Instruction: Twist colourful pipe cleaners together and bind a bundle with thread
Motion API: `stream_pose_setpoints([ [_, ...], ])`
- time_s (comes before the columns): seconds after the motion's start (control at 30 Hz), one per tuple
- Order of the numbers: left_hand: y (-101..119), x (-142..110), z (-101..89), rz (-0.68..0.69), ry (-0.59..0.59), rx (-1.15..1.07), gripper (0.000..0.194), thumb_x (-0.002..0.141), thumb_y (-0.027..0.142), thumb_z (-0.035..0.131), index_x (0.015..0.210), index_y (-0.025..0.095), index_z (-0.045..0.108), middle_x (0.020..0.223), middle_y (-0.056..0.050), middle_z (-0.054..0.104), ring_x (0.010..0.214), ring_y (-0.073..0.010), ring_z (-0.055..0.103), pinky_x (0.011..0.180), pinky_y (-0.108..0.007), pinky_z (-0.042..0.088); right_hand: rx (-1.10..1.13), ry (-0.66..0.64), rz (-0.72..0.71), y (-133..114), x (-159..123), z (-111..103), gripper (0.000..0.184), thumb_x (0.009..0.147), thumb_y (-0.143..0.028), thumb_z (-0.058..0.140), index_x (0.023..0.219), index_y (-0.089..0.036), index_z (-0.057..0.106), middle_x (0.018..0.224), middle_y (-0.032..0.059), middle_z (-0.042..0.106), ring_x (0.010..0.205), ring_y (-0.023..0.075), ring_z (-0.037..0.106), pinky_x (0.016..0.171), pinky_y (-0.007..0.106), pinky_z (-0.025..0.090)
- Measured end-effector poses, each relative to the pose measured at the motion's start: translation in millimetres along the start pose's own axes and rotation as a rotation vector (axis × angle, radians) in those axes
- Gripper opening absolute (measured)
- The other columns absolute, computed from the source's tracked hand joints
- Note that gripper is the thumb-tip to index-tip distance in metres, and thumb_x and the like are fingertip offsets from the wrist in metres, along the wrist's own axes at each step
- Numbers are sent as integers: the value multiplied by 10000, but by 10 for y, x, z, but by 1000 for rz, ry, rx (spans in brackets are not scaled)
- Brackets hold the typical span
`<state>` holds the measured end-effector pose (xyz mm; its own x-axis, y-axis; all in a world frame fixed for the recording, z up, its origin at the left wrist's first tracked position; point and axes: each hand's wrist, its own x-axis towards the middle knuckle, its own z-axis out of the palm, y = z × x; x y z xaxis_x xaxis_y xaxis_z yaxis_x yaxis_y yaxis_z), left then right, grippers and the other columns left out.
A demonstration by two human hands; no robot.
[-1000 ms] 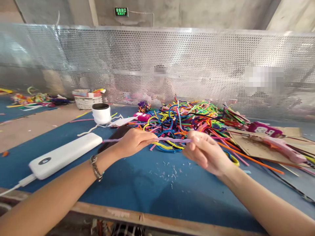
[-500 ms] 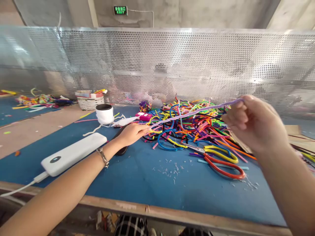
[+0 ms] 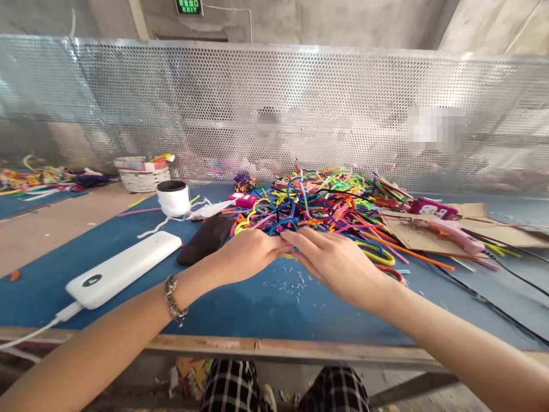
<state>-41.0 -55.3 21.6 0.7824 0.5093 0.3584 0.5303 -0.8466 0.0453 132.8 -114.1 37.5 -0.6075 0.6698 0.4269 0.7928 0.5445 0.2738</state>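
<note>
At the middle of the blue table, my left hand [image 3: 253,252] and my right hand [image 3: 338,260] meet at the fingertips, both closed in a pinch. The lilac pipe cleaner stretched between them a moment ago is now hidden by the fingers. Just behind lies a heaped pile of coloured pipe cleaners [image 3: 330,200]. Scissors [image 3: 391,261] with yellow and red handles lie partly covered by my right hand. Small pale fluff clippings [image 3: 295,283] are scattered below the hands.
To the left are a white power bank [image 3: 124,269] with a cable, a dark flat object [image 3: 206,240], a white roll [image 3: 174,199] and a basket [image 3: 141,176]. A pink glue gun [image 3: 454,232] rests on cardboard [image 3: 407,233] at right. Behind stands a perforated metal screen [image 3: 214,103].
My right hand has come down and left to meet my left hand; the lilac pipe cleaner no longer shows stretched between them. The view has turned right, bringing the glue gun into sight.
</note>
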Motion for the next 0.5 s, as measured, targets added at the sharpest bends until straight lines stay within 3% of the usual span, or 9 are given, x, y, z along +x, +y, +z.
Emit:
stream_pose_setpoints([
  [0.1, 47, -79, -47, 71, 2, -18, 340, 887, 297, 349, 828, 180, 663, 679, -45, 691, 590, -147, 625, 494, -219, 336, 73, -46, 34, -51, -66, -11, 183, 858, -193, 391, 942, -180, 553, 683, -4, 643, 521, 109, 572, 440, 207, 301],
  [0.27, 18, -202, -121, 101, 18, 48, 288, 871, 289, 379, 884, 239, 662, 664, -6, 694, 563, -128, 615, 487, -215, 311, -54, 14, -94, -61, -200, -95, 183, 836, -144, 406, 845, -177, 587, 608, -14, 630, 457, 96, 533, 425, 229, 239],
  [0.4, -140, -235, -152, 1, -43, 68, 296, 849, 250, 365, 851, 218, 659, 625, -3, 665, 534, -127, 569, 486, -222, 290, 18, -92, 28, 45, -294, -97, 188, 838, -176, 396, 818, -201, 581, 599, -14, 623, 454, 98, 518, 426, 221, 249],
  [0.5, -305, -248, -210, -165, 32, -168, 306, 834, 267, 336, 820, 184, 631, 512, 29, 524, 449, -96, 445, 460, -212, 270, 221, -79, 206, 251, -393, -92, 185, 841, -222, 366, 792, -201, 543, 573, -10, 572, 464, 100, 486, 437, 210, 275],
])
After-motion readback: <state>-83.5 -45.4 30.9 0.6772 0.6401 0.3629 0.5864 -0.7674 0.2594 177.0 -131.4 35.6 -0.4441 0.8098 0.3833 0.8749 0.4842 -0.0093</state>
